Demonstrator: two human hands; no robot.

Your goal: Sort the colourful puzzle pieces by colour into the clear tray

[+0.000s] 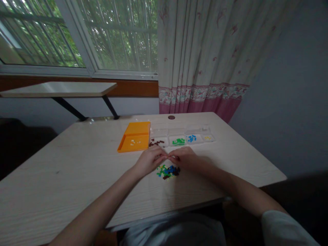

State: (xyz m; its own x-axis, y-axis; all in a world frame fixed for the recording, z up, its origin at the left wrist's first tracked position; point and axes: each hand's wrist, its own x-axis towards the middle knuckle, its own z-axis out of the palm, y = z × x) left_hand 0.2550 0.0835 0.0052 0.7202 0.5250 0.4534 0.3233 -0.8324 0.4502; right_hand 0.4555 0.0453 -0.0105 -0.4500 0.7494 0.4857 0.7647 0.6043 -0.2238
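My left hand and my right hand meet at the fingertips above the table. Both are closed in a pinch; whatever lies between the fingers is too small to make out. Just below them, on the near side, is a mixed pile of tiny building bricks in green, blue, dark brown and yellow. Beyond my hands, clear compartment boxes hold sorted pieces: brown bricks, green bricks, blue bricks and a few yellow bricks. An orange case lies open at their left with white pieces inside.
The pale wooden table has its front edge close to my body. A raised shelf on dark legs stands at the back left. A round cable hole sits near the back edge, below a curtain.
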